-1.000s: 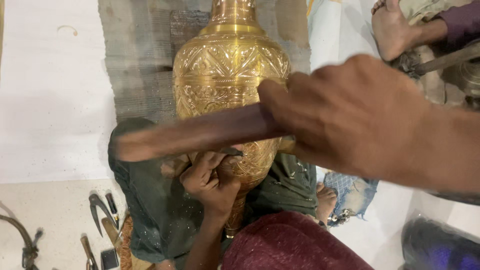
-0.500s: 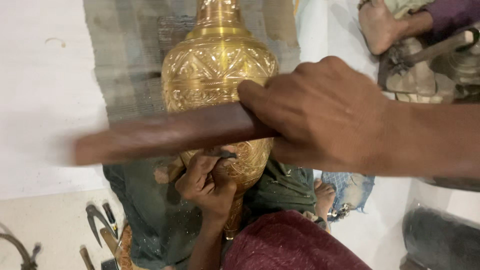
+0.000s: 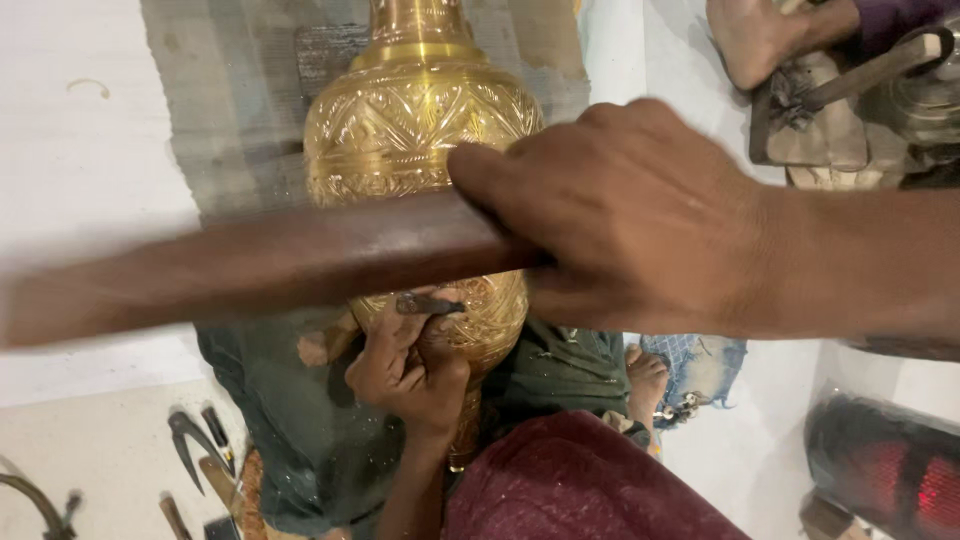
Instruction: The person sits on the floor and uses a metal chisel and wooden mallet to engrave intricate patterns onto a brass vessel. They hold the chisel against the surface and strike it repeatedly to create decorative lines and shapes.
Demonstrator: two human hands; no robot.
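Right hand [image 3: 640,215]: bare; no glove, ring or watch
Right forearm: bare; no sleeve in view
Left hand [image 3: 410,370]: bare
Lap: maroon cloth; dark green trousers

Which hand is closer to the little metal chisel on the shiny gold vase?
Left. The left hand grips the chisel against the brass vase. The right hand is above it, gripping the wooden stick.
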